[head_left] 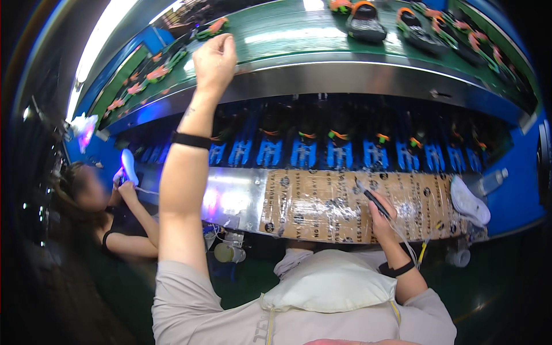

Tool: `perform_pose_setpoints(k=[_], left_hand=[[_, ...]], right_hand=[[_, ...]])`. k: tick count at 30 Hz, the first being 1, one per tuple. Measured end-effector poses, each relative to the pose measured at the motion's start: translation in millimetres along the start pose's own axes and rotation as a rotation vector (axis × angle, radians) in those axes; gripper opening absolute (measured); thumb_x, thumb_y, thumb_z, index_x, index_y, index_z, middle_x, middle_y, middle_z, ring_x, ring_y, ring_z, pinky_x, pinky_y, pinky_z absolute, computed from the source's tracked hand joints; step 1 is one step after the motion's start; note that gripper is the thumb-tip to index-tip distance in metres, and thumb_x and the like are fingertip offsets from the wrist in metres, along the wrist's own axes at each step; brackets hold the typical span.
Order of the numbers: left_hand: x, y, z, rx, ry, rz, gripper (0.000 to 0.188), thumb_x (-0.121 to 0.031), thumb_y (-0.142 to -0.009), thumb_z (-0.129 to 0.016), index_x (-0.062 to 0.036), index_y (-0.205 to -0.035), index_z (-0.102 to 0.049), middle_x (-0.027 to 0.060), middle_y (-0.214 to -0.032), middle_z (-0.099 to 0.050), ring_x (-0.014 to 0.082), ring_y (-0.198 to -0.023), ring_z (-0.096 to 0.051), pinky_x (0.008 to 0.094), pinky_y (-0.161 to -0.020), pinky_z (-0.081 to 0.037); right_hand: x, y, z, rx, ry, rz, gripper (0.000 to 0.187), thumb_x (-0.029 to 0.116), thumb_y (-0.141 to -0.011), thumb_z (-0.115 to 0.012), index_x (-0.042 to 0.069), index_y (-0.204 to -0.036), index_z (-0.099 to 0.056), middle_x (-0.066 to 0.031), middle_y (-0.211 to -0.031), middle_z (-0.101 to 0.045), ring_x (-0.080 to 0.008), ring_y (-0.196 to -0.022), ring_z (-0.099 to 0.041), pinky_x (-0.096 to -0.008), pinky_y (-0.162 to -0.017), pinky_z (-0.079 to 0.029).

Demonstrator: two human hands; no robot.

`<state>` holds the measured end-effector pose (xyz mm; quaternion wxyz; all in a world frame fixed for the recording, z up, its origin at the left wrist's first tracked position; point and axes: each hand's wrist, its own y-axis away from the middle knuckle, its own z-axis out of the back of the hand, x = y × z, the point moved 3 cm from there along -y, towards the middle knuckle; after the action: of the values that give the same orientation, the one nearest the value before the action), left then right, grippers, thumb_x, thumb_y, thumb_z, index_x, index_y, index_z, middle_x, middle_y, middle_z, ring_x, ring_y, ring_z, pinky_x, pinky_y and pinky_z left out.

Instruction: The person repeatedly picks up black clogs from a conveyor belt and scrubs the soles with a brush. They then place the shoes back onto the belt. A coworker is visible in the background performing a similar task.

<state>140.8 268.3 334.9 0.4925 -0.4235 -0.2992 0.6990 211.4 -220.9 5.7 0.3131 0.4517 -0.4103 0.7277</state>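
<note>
My left hand (215, 63) is raised at arm's length over the edge of the upper green conveyor. Its fingers are curled closed, and whatever they may hold is hidden. Just beyond it lies an orange and green shoe (213, 27); I cannot tell whether they touch. Low over the cardboard-covered bench (310, 207), my right hand (382, 217) grips a black pen-shaped tool (376, 201) with a cable. The tool's thin tip points up and left, above the taped cardboard. A white shoe sole (468, 201) lies at the bench's right end.
Several dark shoes with orange collars (367, 23) ride the green conveyor (282, 34). Below it stands a row of blue holders (303, 154). A clear bottle (493, 181) is at right. A co-worker (129, 230) at left holds a blue-lit sole (127, 167).
</note>
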Motion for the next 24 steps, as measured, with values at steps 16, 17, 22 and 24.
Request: perform_pose_setpoints(k=[16, 17, 22, 24], left_hand=[[300.5, -42.1, 115.6, 0.423, -1.013, -0.037, 0.029, -0.017, -0.102, -0.059, -0.0099, -0.128, -0.068, 0.0176, -0.117, -0.073, 0.04, -0.117, -0.069, 0.0537, -0.1, -0.053], [296.9, -41.8, 119.6, 0.428, -0.951, -0.076, 0.028, -0.017, -0.101, -0.06, -0.0094, -0.127, -0.069, 0.0183, -0.117, -0.073, 0.0409, -0.116, -0.069, 0.0519, -0.099, -0.054], [197.8, -39.3, 95.8, 0.481, -0.49, 0.03, 0.039, -0.036, -0.101, -0.07, -0.0043, -0.122, -0.077, 0.0223, -0.106, -0.079, 0.0343, -0.103, -0.076, 0.0434, -0.088, -0.055], [245.6, -41.7, 160.3, 0.304, -0.127, 0.166, 0.045, -0.042, -0.103, -0.069, 0.0, -0.115, -0.08, 0.0108, -0.099, -0.079, 0.0163, -0.094, -0.071, 0.0343, -0.084, -0.054]], right_hand=[[-9.1, -5.5, -19.7, 0.105, 0.171, 0.127, 0.032, 0.002, -0.094, -0.075, -0.004, -0.125, -0.074, -0.0178, -0.099, -0.074, -0.0266, -0.083, -0.071, -0.0351, -0.074, -0.055], [-9.6, -3.8, -19.7, 0.101, 0.167, 0.138, 0.033, 0.002, -0.094, -0.075, -0.004, -0.126, -0.074, -0.0176, -0.099, -0.074, -0.0266, -0.083, -0.071, -0.0349, -0.074, -0.055], [-10.4, -0.3, -13.5, 0.06, 0.177, 0.12, 0.034, 0.005, -0.094, -0.076, 0.001, -0.128, -0.075, -0.0164, -0.105, -0.077, -0.0264, -0.088, -0.073, -0.0353, -0.077, -0.056], [-9.4, -3.9, -19.4, 0.106, 0.11, 0.125, 0.035, 0.007, -0.094, -0.077, 0.004, -0.129, -0.076, -0.0157, -0.107, -0.077, -0.026, -0.089, -0.073, -0.0355, -0.077, -0.057]])
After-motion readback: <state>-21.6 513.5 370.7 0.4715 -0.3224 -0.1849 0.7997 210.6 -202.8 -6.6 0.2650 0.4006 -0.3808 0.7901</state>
